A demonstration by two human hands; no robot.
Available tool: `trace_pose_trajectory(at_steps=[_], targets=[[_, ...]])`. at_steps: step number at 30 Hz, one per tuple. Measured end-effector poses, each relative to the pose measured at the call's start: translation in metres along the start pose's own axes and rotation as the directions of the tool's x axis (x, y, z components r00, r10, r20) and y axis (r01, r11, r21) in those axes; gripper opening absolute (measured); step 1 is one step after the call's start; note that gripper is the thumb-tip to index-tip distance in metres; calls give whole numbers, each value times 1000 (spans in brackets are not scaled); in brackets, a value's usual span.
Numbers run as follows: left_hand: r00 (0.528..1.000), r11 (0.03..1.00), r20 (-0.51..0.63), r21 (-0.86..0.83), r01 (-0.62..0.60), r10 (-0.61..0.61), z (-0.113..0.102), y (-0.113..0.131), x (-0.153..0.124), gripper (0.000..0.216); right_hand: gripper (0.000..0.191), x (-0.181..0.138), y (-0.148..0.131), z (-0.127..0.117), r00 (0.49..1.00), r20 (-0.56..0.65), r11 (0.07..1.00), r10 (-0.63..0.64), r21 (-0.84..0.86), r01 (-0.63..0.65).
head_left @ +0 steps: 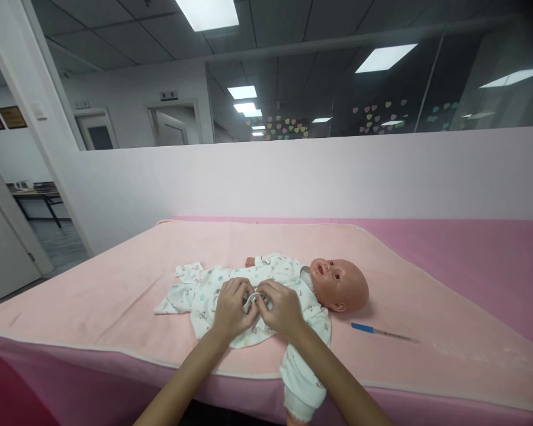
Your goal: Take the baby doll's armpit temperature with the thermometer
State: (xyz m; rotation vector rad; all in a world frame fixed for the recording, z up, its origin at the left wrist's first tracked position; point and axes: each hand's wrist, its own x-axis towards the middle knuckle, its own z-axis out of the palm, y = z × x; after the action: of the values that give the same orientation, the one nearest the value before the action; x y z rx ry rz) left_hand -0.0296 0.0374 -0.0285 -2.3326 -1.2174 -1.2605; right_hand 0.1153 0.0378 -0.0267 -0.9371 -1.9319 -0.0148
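A baby doll (343,285) lies on its back, head to the right, in a white printed baby outfit (204,291). Over the doll's belly, my left hand (234,305) and my right hand (281,305) meet with bent fingers. Both pinch a thin white strip (251,300) at the front of the outfit; whether it is a tie or the cloth's edge, I cannot tell. One sleeve (299,378) of the outfit hangs over the near edge beneath my right forearm. The doll's other small hand (249,261) shows on the far side.
A thin stick with a blue end (363,327), perhaps a thermometer, lies right of the doll's head. Under everything spreads a peach blanket (128,266) on a pink padded surface (448,254). A white half wall (293,180) with glass above stands behind.
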Motion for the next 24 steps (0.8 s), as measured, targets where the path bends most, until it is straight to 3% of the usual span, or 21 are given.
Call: trace_pose_trajectory(at_steps=[24], targets=[[994, 972, 79, -216, 90, -74, -9, 0, 1, 15, 20, -1, 4, 2, 1000, -15, 997, -11, -79, 10]])
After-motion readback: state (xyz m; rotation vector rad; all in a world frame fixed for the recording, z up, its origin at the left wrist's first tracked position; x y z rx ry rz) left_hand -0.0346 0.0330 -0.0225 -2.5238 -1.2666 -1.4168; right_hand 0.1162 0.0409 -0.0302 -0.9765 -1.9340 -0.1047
